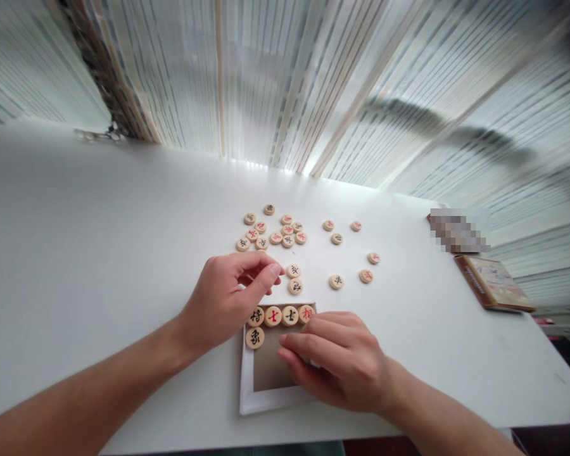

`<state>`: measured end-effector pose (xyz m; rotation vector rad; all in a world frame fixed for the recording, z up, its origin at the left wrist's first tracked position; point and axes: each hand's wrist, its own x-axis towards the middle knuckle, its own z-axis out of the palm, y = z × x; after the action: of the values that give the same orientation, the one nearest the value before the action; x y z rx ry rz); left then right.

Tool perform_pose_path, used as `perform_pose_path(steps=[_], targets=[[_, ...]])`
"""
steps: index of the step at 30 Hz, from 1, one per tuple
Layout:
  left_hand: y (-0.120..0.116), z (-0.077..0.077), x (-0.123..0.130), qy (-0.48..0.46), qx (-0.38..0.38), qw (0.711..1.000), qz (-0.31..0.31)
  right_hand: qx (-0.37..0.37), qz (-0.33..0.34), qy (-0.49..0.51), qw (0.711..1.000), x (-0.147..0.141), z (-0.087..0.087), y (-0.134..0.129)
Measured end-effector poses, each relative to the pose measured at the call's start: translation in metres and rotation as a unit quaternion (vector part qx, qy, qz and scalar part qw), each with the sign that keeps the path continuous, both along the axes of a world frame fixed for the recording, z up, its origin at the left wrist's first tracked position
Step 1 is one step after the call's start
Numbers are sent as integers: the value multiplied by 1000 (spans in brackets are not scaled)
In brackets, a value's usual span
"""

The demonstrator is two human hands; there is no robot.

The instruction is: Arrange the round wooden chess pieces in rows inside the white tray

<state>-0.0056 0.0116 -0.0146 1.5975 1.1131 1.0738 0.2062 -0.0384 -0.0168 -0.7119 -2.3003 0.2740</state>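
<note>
My left hand [235, 288] hovers over the table just beyond the box, thumb and fingers drawn together. Whatever might be between them is hidden. Right of its fingertips lie two xiangqi pieces, one [293, 271] behind the other [295, 287]. Below, a shallow white-rimmed box [247, 386] has a row of pieces along its far edge: black [256, 316], red [273, 316], black [289, 316] and red [306, 313]. Another black piece [255, 338] starts a second row at left. Over the box's right side, my right hand [339, 358] has curled fingers, their contents out of sight.
Farther back on the white table [123, 266] lies a loose cluster of xiangqi pieces [276, 237]. Several more are scattered to the right, including a black one [335, 282]. A brown-edged box [496, 282] rests near the right edge. Striped curtains [266, 82] hang behind.
</note>
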Motion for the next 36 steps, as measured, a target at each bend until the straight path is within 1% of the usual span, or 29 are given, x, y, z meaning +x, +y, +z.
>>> perform_pose_path(steps=[5,10,14,16,19,22,24,26,28,30,32,34,36], targets=[[4,1,-3,-5,13,1000,14,-1,-14,49,999,3,0,6],[17,7,-14,-5,24,996,84,-4,-56,99,993,10,6,13],[29,10,-26,22,59,989,134,-5,-111,150,982,14,10,22],[34,9,-30,48,71,985,150,-9,-144,164,976,17,11,26],[39,4,-34,90,93,977,170,-24,-190,159,968,23,8,32],[44,-2,-37,108,98,972,183,-27,-220,134,966,29,3,40],[48,-6,-38,112,92,972,183,-1,-234,98,967,31,3,48],[51,-9,-39,116,86,973,180,19,-235,55,970,29,8,60],[54,-12,-40,118,81,974,175,17,-233,30,972,23,18,77],[55,-14,-40,120,78,975,170,-42,-237,-28,970,11,27,99],[54,-16,-39,122,76,976,163,-118,-265,-118,950,-4,32,124],[53,-18,-39,124,74,978,152,-144,-268,-149,941,-20,30,149],[52,-18,-38,127,75,979,139,-153,-270,-174,934,-34,24,168]])
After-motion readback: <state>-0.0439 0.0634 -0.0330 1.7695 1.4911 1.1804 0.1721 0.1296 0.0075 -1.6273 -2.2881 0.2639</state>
